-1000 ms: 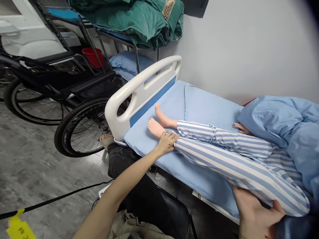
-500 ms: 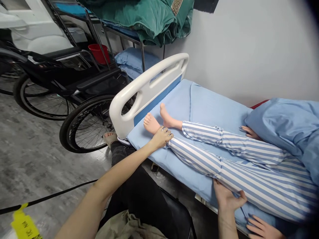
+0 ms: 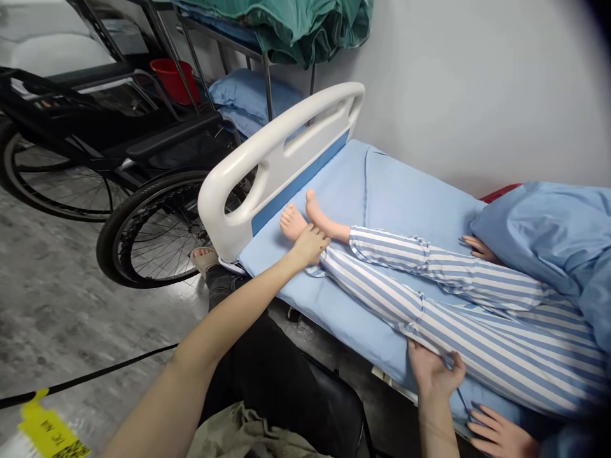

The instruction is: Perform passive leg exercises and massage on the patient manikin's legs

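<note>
Whereas its knee [image 3: 414, 310] stood raised towards me a second ago, the near leg [image 3: 372, 289] now lies lower and nearly straight on the bed [image 3: 415, 191]; the lowering appears, I judge, almost complete. Its long axis runs obliquely from the thigh [image 3: 482, 340] at lower right to the foot [image 3: 292, 221], whose toes face the footboard [image 3: 284, 124]. My left hand [image 3: 311, 247] grasps the leg just above the foot; my right hand [image 3: 433, 375] is palm-up, unclenched, its fingers partly hidden beneath the knee.
</note>
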The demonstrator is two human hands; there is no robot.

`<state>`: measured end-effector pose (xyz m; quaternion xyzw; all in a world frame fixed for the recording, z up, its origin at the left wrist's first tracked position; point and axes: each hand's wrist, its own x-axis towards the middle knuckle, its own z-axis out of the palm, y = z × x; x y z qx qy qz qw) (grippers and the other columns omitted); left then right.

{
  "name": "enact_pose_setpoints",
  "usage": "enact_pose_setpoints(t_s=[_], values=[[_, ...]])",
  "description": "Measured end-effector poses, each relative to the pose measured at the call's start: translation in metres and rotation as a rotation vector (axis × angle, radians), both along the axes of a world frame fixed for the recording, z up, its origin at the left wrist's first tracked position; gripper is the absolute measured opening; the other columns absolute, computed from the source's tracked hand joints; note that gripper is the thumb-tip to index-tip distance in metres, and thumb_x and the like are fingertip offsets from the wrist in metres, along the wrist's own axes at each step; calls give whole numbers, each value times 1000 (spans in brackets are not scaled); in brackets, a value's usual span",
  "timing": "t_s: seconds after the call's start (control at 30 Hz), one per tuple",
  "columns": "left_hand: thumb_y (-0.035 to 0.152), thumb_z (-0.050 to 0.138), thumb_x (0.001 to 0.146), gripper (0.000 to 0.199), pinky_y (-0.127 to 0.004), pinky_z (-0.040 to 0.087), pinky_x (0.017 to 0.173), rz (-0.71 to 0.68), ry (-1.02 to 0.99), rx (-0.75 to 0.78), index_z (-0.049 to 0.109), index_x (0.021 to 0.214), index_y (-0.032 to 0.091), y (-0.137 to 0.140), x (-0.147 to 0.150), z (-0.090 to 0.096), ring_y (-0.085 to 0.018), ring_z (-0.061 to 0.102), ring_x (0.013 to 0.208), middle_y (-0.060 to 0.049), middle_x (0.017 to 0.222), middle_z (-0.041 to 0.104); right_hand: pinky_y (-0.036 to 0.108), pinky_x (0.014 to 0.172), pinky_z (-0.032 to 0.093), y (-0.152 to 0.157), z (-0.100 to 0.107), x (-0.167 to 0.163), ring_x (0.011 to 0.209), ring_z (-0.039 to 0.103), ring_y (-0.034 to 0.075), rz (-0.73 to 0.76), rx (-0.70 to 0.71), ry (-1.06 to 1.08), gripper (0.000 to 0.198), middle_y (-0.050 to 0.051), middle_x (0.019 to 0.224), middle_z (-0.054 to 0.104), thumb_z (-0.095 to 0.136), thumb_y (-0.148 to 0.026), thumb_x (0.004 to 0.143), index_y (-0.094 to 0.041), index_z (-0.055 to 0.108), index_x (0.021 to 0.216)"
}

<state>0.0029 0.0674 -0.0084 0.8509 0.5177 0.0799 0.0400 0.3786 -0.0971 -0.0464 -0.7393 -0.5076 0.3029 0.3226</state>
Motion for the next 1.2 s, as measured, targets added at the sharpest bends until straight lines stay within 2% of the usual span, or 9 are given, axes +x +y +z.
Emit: enact_pose_setpoints(t_s=[0.13,0.27,0.43,0.53,0.6,0.77,0.93,1.07,1.2], values=[[17,58,76,55,-49,27,108,15,-33,-62,59,131,18,12,-3,4,-31,48,124,-13,134,59,63,103,43,7,13,-2,133,48,32,-78,-76,321,80,9,137,58,20,-48,72,-42,23,152],[20,64,70,61,-48,27,108,18,-79,-82,59,131,18,2,-3,3,-32,49,121,-14,129,61,53,109,41,1,18,17,133,47,29,-117,-182,603,46,9,123,67,35,-58,79,-44,59,116],[24,64,69,53,-46,31,101,21,15,-95,65,121,14,-7,-3,9,-33,54,110,-17,116,64,57,100,45,-8,42,42,108,64,42,36,-620,417,35,18,107,71,58,-64,66,-37,71,83],[25,63,69,46,-46,34,96,16,64,-94,67,112,12,-7,-4,15,-33,55,104,-18,109,65,60,93,49,13,73,21,103,67,41,234,-581,322,35,18,112,70,64,-59,69,-39,74,95],[27,63,69,43,-46,34,95,11,65,-90,68,110,13,-9,-2,15,-33,55,103,-18,108,65,56,96,51,41,93,-9,110,65,38,515,-606,360,39,17,119,68,68,-51,73,-36,73,108],[33,65,70,55,-45,33,101,13,-75,-101,64,122,14,-23,16,2,-32,54,107,-15,109,64,55,101,49,146,118,-112,117,62,30,713,-28,314,49,12,121,68,70,-43,79,-26,62,124],[36,68,69,60,-44,34,103,92,-230,-126,63,126,18,-32,31,-10,-30,52,109,-12,114,64,45,100,48,259,100,-202,119,59,24,528,425,348,41,10,125,65,57,-45,85,-22,59,119],[37,67,72,55,-45,35,104,79,-268,-141,62,123,18,-32,30,-9,-30,54,108,-11,111,66,41,91,50,316,56,-231,108,63,23,456,253,239,43,12,116,68,43,-46,89,-17,59,116],[39,69,71,57,-48,38,100,89,-317,-223,59,123,18,-27,29,0,-31,58,105,-10,108,68,45,90,47,319,27,-240,99,65,31,563,-40,-221,42,19,96,71,51,-47,85,-11,67,100]])
